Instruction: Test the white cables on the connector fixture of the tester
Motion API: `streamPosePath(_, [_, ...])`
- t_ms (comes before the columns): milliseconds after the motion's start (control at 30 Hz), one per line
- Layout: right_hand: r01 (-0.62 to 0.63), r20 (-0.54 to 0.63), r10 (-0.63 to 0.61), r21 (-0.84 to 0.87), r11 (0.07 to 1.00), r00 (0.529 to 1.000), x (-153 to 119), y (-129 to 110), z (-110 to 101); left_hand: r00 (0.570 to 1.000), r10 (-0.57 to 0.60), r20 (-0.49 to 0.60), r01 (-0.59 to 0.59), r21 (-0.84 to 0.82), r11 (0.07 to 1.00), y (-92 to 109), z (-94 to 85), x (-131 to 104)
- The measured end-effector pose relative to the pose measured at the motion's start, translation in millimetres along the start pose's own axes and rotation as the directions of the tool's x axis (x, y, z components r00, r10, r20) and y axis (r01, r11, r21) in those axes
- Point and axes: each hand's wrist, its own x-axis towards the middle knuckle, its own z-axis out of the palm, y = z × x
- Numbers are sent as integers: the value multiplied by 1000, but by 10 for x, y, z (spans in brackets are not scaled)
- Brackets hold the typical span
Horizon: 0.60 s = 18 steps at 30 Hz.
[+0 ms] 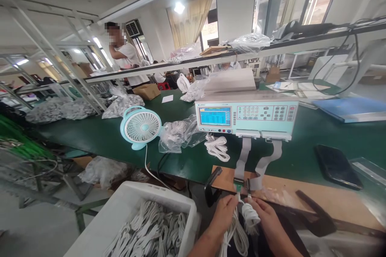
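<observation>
The left hand (223, 213) has its grip pressed together, pinching a white cable end just below a small green circuit board (239, 186). The grip of the right hand (265, 216) pinches at a second white cable end, near a dark narrow connector (249, 185). Whether either end is fully seated cannot be told.

The tied bundle of white coiled cable (251, 216) hangs directly below the fingertips, between the 2 hands. Looser white cable loops (239, 239) hang beneath the left hand.

2 grey flat ribbon cables (242, 162) run from the front of a pale box-shaped test instrument with a blue screen (214, 116) to the connection point. The instrument stands on the dark green counter (105, 136), beyond the hands. A separate white cable coil (217, 147) lies just before it.

A tan flat board (346, 208) lies along the counter's near edge. A white plastic bin (129, 192), holding many cable bundles, stands to the left of the hands.
</observation>
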Motion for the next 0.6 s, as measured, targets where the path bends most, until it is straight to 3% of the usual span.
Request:
streamPosePath(300, [63,-75,-62,6,998,995,25,66,33,1000,-21,-11,20,-50,999,-77,80,153])
streamPosePath(467, [124,-83,-136,-141,982,987,-178,70,192,1000,-5,-8,5,-33,999,-31,162,-34])
streamPosePath(533, [106,-73,-124,-209,972,990,-340,36,120,999,-42,24,43,-41,998,-27,204,-189])
streamPosePath(600, [64,-120,-104,-302,951,987,-515,-58,-160,985,-161,60,167,-118,979,-32,237,-333])
